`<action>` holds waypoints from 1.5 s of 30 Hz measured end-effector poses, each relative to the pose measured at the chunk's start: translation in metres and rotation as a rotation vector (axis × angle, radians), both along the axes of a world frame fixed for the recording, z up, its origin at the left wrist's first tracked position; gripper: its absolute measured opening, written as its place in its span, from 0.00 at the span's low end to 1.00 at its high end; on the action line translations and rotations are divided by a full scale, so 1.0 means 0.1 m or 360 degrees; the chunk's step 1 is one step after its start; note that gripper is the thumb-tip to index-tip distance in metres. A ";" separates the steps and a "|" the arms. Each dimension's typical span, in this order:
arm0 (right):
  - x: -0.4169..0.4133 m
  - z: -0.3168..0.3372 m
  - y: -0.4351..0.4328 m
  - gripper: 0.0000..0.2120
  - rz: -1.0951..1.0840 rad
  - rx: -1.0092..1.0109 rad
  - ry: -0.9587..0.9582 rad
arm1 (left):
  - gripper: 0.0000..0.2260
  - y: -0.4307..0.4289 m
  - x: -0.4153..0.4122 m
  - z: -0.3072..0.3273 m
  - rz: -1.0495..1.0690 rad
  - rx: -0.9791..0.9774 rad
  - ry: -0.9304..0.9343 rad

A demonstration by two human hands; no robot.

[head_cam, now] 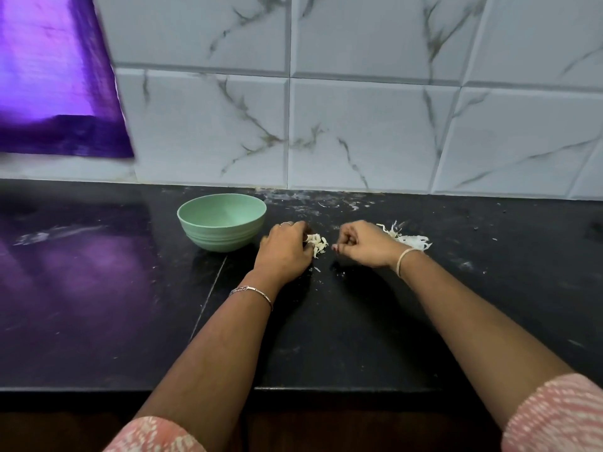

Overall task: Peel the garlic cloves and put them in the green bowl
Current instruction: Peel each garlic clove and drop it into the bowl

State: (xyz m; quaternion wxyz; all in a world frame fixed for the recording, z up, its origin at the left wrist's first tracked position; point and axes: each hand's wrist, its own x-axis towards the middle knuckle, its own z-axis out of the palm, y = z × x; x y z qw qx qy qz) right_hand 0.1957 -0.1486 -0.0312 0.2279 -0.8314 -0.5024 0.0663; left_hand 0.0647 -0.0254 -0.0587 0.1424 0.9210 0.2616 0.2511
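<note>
Head view, and we're looking down on a black stone counter [98,305], glossy, dusted with pale flecks and scraps toward the back. Behind it rises a wall of white marble-veined tiles [359,125], and up at the left hangs a shiny purple sheet [49,76], throwing a violet glow onto the counter below it.

The green bowl [225,240] sits upright near the back, left of centre, and only its smooth pale-green inside shows. It stands just beside the left hand [284,249], apart from it by a sliver of counter.

Now the action: the garlic cloves [318,244] lie in a small white cluster on the counter, right of the bowl, between the two hands. The left hand is on them, fingers curled over the cluster's left side and gripping at the cloves, a thin bracelet [251,291] on that wrist.

The right hand [367,244] rests just right of the cluster, not touching it, fingers curled into a loose fist with thumb pressed to fingertip — whether anything is pinched in there, I cannot tell. A pale band [404,259] circles its wrist.

Behind that hand, a heap of white papery peels [411,239] lies on the counter. Pink patterned sleeves [554,419] frame the bottom corners.
</note>
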 end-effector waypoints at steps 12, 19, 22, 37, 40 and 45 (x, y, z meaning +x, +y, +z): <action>-0.04 -0.06 0.03 0.05 -0.0050 0.0822 0.0674 | 0.25 0.01 0.05 -0.01 -0.0198 -0.0012 -0.0213; -0.06 -0.09 0.02 0.12 -0.0123 0.0906 0.1008 | 0.12 -0.10 0.13 0.03 -0.0420 -0.0198 -0.0683; -0.10 -0.07 0.04 0.13 -0.0154 0.0940 0.1047 | 0.10 -0.11 0.13 0.02 -0.0427 -0.0278 -0.0841; -0.14 -0.15 0.13 0.06 -0.0296 0.1088 0.0957 | 0.05 -0.04 0.16 0.01 -0.0250 -0.0641 -0.0585; -0.07 -0.14 0.11 0.09 -0.0343 0.1077 0.0895 | 0.10 -0.07 0.08 0.11 -0.0310 -0.0556 -0.0496; -0.01 -0.14 0.09 0.16 -0.0383 0.1056 0.0831 | 0.09 -0.12 -0.20 0.38 -0.0805 -0.0984 -0.0119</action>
